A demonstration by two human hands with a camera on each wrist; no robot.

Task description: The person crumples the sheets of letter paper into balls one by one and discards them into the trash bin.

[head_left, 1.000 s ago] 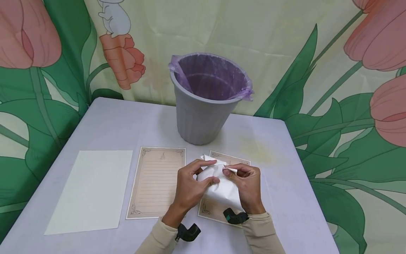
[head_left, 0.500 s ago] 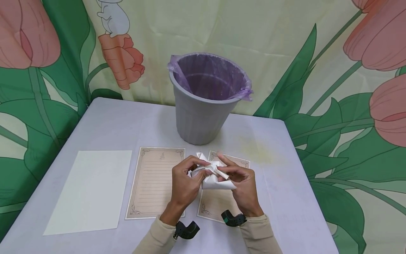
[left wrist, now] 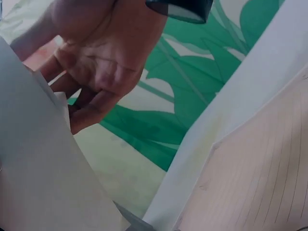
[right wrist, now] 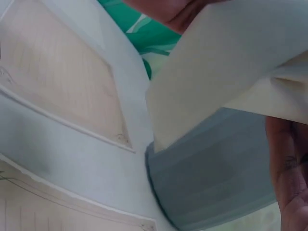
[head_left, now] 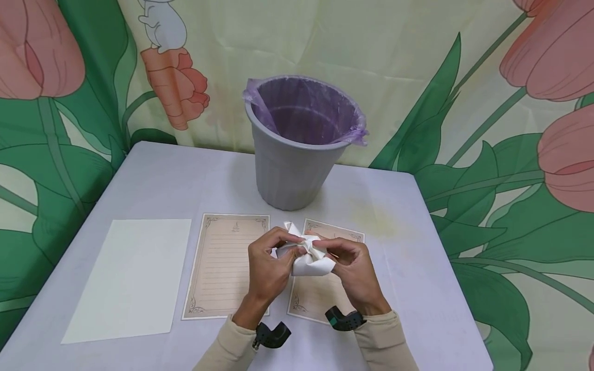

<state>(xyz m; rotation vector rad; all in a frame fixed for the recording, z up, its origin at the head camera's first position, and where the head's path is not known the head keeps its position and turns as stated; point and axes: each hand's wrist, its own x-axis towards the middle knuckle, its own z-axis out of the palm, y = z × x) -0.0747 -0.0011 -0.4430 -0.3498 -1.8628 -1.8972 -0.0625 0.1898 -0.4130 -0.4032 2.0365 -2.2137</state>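
A sheet of white paper [head_left: 312,265], crumpled into a small bundle with a corner sticking up, is held between both hands in the head view. The left hand [head_left: 270,265] pinches its left side between thumb and fingers. On the other side, the right hand [head_left: 358,273] grips the right part with bent fingers. In the left wrist view the paper [left wrist: 43,144] fills the left side, and the right hand [left wrist: 103,62] curls its fingers at the edge. A broad, smooth face of the paper [right wrist: 216,62] shows in the right wrist view.
Behind the hands stands a grey bin [head_left: 292,178] with a purple liner [head_left: 260,105]. A lined, bordered sheet [head_left: 227,263] lies left of the hands, another bordered sheet [head_left: 315,299] beneath them. A plain white sheet [head_left: 130,278] lies farther left on the white-covered table [head_left: 417,309].
The paper has gone from a larger folded piece to a smaller, more crumpled bundle. Both hands have shifted slightly left, and the right fingers have spread, then bent in again on the paper.
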